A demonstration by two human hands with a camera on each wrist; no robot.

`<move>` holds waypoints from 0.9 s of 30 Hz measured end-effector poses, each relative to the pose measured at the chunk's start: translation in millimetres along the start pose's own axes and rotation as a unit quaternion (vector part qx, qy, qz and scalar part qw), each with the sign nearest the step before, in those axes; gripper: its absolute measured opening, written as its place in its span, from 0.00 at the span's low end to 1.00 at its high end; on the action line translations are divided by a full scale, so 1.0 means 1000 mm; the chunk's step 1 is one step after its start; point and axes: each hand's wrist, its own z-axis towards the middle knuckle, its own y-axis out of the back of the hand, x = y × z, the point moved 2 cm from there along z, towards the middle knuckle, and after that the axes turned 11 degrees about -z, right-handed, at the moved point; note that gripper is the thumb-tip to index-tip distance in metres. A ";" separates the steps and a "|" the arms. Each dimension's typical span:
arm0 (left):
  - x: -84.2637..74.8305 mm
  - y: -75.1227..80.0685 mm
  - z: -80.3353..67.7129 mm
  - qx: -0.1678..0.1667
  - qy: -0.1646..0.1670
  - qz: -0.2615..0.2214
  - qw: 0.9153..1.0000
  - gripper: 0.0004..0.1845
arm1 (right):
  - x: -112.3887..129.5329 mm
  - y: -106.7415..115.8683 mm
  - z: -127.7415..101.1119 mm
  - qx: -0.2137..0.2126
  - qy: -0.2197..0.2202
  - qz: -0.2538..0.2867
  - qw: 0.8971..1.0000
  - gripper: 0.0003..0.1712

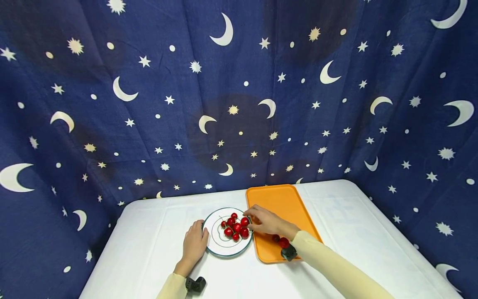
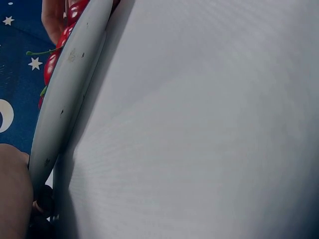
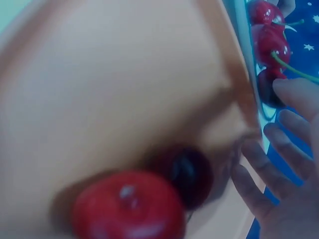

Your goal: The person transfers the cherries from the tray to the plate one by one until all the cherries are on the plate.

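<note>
A white plate with a dark rim (image 1: 220,248) bears several red cherries (image 1: 237,227), some with green stems. My left hand (image 1: 195,241) holds the plate's left edge; in the left wrist view the rim passes between the thumb side of the hand (image 2: 14,191) and darker fingers below. My right hand (image 1: 266,221) reaches over the tray to the plate's right edge, fingers spread and loosely bent. In the right wrist view one fingertip meets a dark cherry (image 3: 269,89) at the rim; no grip on it shows.
An orange tray (image 1: 280,199) lies right of the plate, close beside it. On it, under my right wrist, are a bright red cherry (image 1: 284,243) and a darker one (image 1: 275,238). White cloth (image 1: 149,249) covers the table; a blue star-patterned curtain (image 1: 168,124) hangs behind.
</note>
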 end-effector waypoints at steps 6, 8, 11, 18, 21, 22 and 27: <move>0.000 0.000 0.000 0.000 -0.003 0.001 1.000 0.16 | -0.007 0.006 -0.009 -0.006 0.007 0.012 1.000 0.22; 0.001 0.000 0.000 0.001 -0.002 0.000 1.000 0.16 | -0.009 0.008 -0.012 -0.009 0.017 0.014 1.000 0.20; 0.000 0.000 0.000 0.003 -0.001 -0.001 1.000 0.16 | -0.013 0.010 -0.016 -0.009 0.021 0.007 1.000 0.16; 0.000 0.000 0.000 0.004 0.001 -0.002 1.000 0.16 | -0.025 0.012 -0.020 0.013 0.017 0.007 1.000 0.11; 0.001 0.000 0.000 0.006 0.002 -0.001 1.000 0.16 | -0.029 0.013 -0.021 0.030 0.024 0.022 0.999 0.10; 0.000 0.000 0.000 0.006 0.001 0.000 1.000 0.16 | -0.029 0.013 -0.023 0.036 0.026 0.028 0.999 0.10; 0.000 0.000 -0.001 0.005 0.000 -0.002 1.000 0.16 | -0.033 0.016 -0.032 0.055 0.034 0.044 0.997 0.11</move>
